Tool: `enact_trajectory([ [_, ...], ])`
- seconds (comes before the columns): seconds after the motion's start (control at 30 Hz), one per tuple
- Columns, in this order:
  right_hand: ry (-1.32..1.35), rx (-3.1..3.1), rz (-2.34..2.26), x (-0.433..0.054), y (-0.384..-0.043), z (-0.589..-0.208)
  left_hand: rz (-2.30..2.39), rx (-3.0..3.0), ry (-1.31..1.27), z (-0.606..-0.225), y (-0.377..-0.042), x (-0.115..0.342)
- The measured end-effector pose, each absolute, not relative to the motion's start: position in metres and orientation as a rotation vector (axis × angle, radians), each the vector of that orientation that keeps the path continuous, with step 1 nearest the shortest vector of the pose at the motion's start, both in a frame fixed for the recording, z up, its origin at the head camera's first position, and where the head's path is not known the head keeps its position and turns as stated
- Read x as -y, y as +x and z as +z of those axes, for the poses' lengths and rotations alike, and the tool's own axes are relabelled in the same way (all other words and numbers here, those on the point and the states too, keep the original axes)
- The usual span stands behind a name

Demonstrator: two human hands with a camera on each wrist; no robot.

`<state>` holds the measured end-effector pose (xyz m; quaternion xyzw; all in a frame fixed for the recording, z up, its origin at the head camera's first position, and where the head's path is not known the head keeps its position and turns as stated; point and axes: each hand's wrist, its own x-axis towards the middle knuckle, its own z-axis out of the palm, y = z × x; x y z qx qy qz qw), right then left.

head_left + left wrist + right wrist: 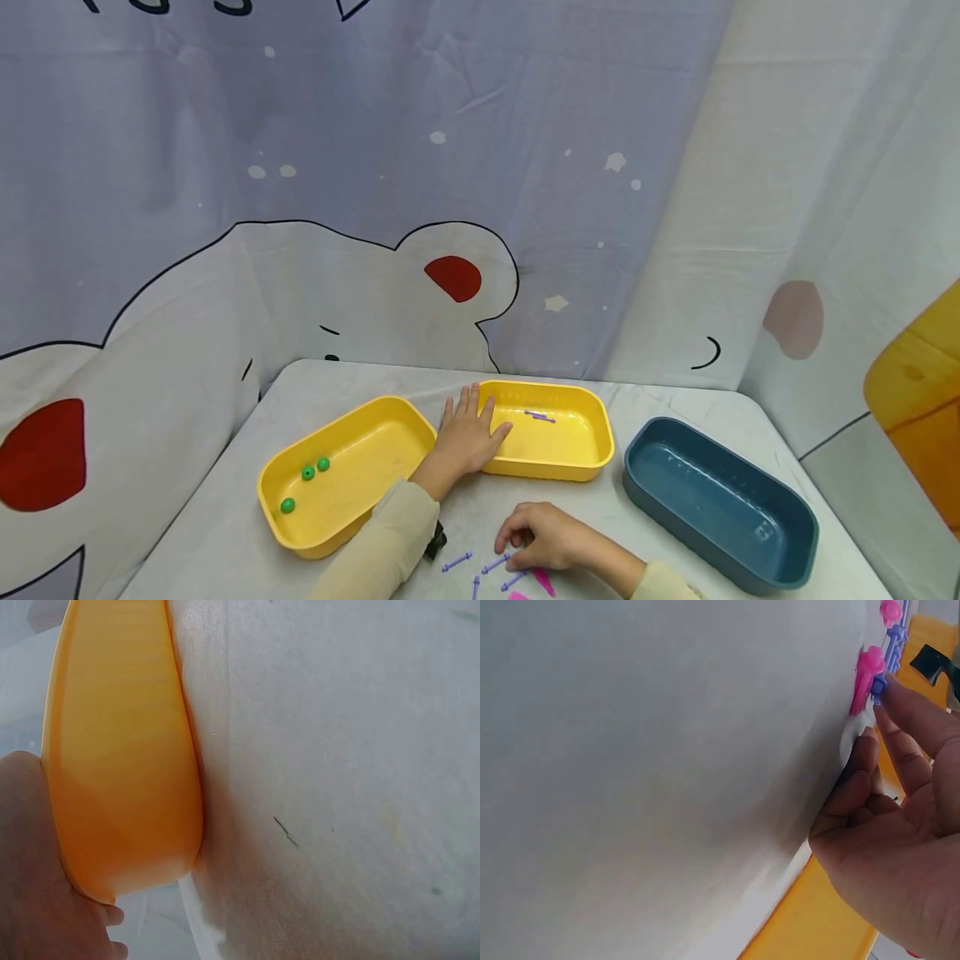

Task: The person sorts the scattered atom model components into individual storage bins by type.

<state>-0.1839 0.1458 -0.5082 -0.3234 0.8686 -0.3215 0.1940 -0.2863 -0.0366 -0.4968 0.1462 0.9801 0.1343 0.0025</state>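
Observation:
My left hand [467, 435] lies on the left rim of the middle yellow tray [547, 473], fingers spread and straight, the thumb over the inside. In the left wrist view it shows at the rim of the tray [127, 765]. My right hand [546, 535] is low over the table, pinching the end of a small purple stick [495, 564] with knobbed ends between thumb and index finger; the other fingers curl inward. Another purple stick [456, 562] and a pink piece [543, 581] lie close by. Two purple sticks [540, 416] rest inside the middle tray.
On the left stands another yellow tray [375, 417] holding green beads [308, 472]. A dark blue tray [720, 492] stands at the right. Beside the left sleeve [386, 542] sits a black object [435, 542]. Printed cloth [360, 142] hangs behind the table.

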Motion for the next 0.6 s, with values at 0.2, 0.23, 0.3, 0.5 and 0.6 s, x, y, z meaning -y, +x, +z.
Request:
enact_trajectory([
  [0.2,-0.893,-2.458,-0.869,-0.1425,-0.1828,-0.5077,0.431,-3.074,0.462,-0.4966,-0.2864,0.0363],
  [0.23,-0.888,-2.459,-0.866,-0.1422,-0.1826,-0.5076,0.434,-3.075,0.462,-0.497,-0.2866,0.0363],
  [0.3,-0.88,-2.46,-0.86,-0.1417,-0.1823,-0.5076,0.431,-3.076,0.459,-0.4969,-0.2864,0.0363],
  [0.5,-0.855,-2.454,-0.87,-0.1415,-0.1823,-0.5086,0.433,-3.084,0.457,-0.4975,-0.2864,0.036],
  [0.6,-0.857,-2.451,-0.887,-0.1431,-0.1827,-0.5087,0.441,-3.085,0.459,-0.4976,-0.2867,0.0359],
])
